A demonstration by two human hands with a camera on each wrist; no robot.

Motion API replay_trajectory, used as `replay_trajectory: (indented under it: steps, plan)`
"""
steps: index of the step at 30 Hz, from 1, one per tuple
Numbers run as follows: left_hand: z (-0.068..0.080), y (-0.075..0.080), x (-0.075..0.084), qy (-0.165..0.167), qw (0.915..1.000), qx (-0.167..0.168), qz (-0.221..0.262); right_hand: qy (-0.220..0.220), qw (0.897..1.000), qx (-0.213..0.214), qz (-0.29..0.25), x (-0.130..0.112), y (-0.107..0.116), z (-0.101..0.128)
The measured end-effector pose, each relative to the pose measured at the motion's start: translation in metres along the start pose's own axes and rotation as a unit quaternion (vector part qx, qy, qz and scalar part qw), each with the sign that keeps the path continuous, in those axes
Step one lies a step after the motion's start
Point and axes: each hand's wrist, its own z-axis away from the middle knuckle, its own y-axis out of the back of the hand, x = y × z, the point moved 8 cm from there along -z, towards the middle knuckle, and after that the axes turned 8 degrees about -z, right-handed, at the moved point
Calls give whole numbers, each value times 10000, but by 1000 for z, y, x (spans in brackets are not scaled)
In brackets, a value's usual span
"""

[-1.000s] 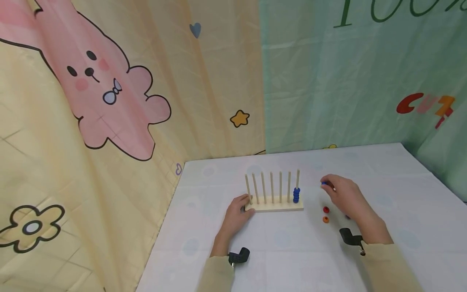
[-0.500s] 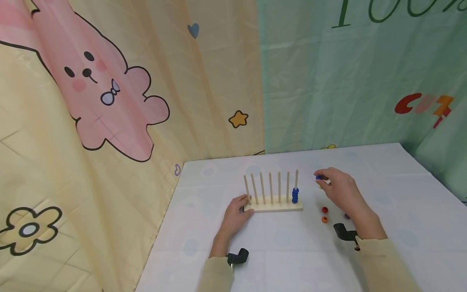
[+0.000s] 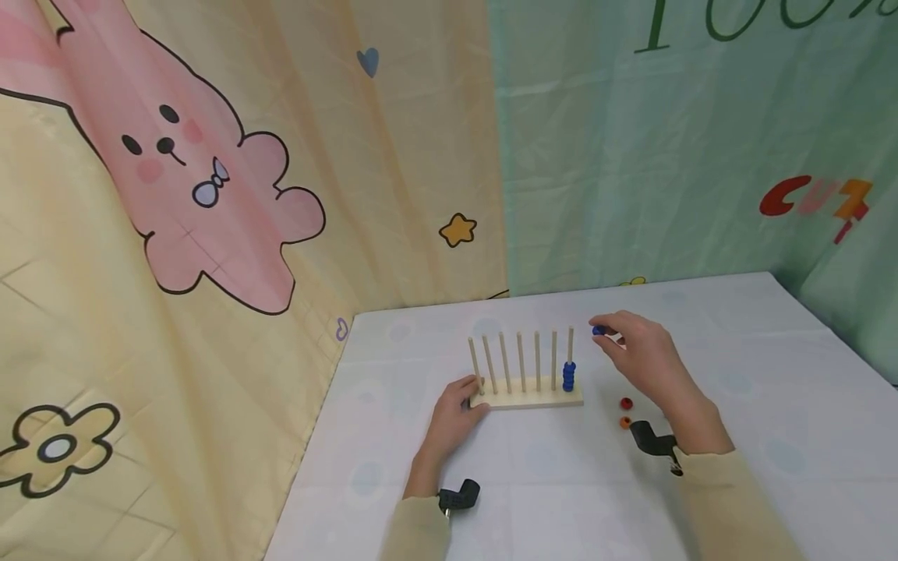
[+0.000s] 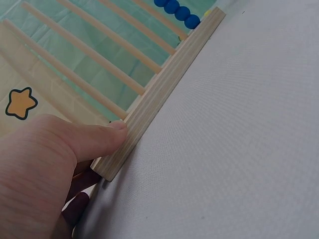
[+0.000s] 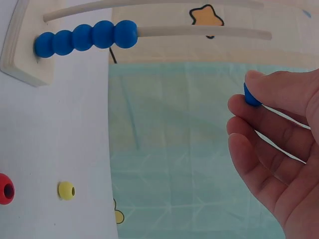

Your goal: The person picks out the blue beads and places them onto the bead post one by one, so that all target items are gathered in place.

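Observation:
A wooden peg board (image 3: 526, 402) stands on the table with several upright pegs in a row. Its rightmost peg carries a stack of blue beads (image 3: 569, 376), and the other pegs are bare. My left hand (image 3: 449, 421) grips the left end of the base, the thumb (image 4: 102, 139) along its near side. To the right of the stacked peg and near its top height, my right hand (image 3: 648, 362) pinches another blue bead (image 5: 251, 97) between thumb and index finger. That bead is apart from the peg tip in the right wrist view.
A red bead (image 3: 627, 403) and an orange bead (image 3: 625, 422) lie on the white table (image 3: 547, 475), right of the board. In the right wrist view a yellow bead (image 5: 65, 190) lies near the red one. Printed curtains (image 3: 407, 156) rise behind the table.
My right hand has moved left and upward with the blue bead, closer to the rightmost peg. The left hand keeps its hold on the base.

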Motion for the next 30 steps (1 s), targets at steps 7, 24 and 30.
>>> replay_trajectory:
  steps: [7,24,30]
  plan:
    - [-1,-1,0,4,10000,11,-48,278,9992,207,-194,-11,3,-1]
    - [-2,2,3,-49,10000,66,28,1225,9872,859,-555,-40,8,-7]
    - [-1,-1,1,-47,10000,15,-31,1168,9900,599,-525,-38,0,-8]
